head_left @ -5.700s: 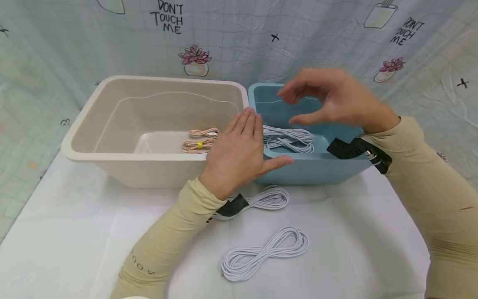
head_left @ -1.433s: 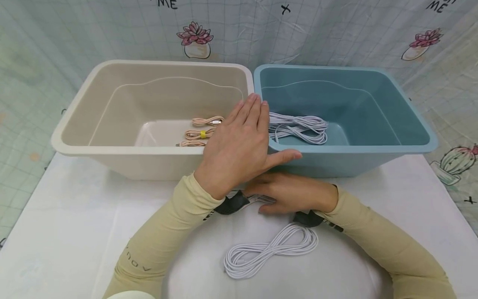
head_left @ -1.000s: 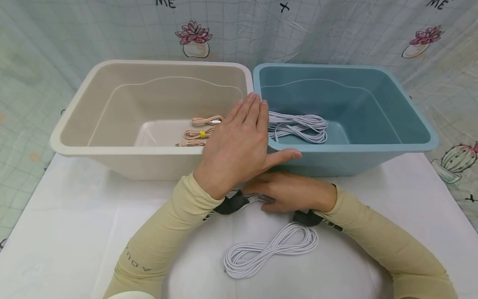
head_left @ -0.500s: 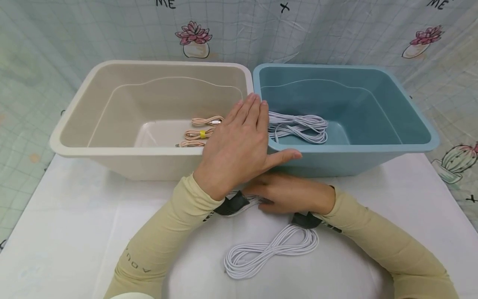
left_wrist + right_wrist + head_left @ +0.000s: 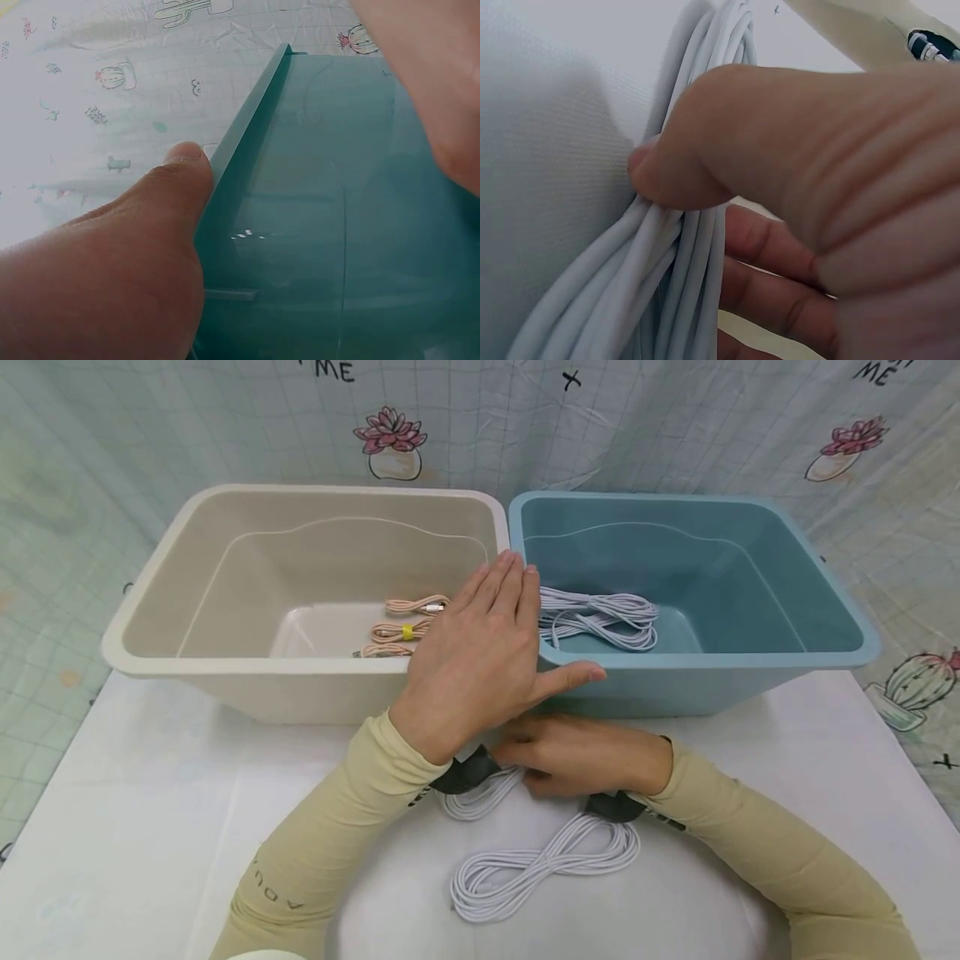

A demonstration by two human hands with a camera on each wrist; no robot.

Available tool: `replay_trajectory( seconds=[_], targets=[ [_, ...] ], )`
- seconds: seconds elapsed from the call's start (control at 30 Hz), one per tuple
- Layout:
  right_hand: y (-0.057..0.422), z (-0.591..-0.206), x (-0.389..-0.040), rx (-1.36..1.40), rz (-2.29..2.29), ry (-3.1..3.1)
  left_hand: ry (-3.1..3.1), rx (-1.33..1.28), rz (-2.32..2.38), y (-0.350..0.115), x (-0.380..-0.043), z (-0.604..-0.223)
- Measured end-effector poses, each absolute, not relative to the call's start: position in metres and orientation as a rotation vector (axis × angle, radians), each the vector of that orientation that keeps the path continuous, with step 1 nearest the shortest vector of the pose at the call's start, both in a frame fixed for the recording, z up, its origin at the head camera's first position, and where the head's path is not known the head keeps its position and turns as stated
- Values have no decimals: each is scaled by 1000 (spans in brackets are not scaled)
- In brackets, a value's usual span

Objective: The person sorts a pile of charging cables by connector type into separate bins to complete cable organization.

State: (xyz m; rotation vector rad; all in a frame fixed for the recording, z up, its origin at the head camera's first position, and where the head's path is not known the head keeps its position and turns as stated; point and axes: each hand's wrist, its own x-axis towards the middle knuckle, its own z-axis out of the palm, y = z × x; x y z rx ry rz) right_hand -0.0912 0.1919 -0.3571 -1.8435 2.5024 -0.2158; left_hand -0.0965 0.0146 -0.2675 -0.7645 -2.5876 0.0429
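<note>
My left hand lies with straight fingers across the touching rims of the beige bin and the blue bin, thumb stretched to the right. The left wrist view has its thumb beside the blue wall. Below it, in front of the bins, my right hand grips a coiled white cable. In the right wrist view its thumb presses over the strands, with the fingers behind them. The left hand and wrist camera hide part of that coil.
Another coiled white cable lies nearer on the white tabletop. White cables are in the blue bin; several beige cables, one with a yellow tie, are in the other. A printed curtain hangs behind.
My right hand came down from above the blue bin to the rear cable. In the last half second it drew that coil slightly toward the front. The left hand stays put.
</note>
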Motion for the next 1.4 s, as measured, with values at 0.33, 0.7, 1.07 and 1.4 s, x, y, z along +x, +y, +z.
replay_trajectory(
  seconds=[0.33,0.7,1.07,1.4],
  targets=[
    [194,-354,-91,-1911,-210,2531,-2612,-763,46,16,-95,-267],
    [196,-347,-88,-1897,-223,2531,-2625,-768,43,15,-94,-267],
    [200,-340,-87,-1926,-267,2542,-2645,-770,40,15,-94,-266],
    [204,-328,-78,-1955,-209,2558,-2589,-774,47,15,-94,-268]
  ],
)
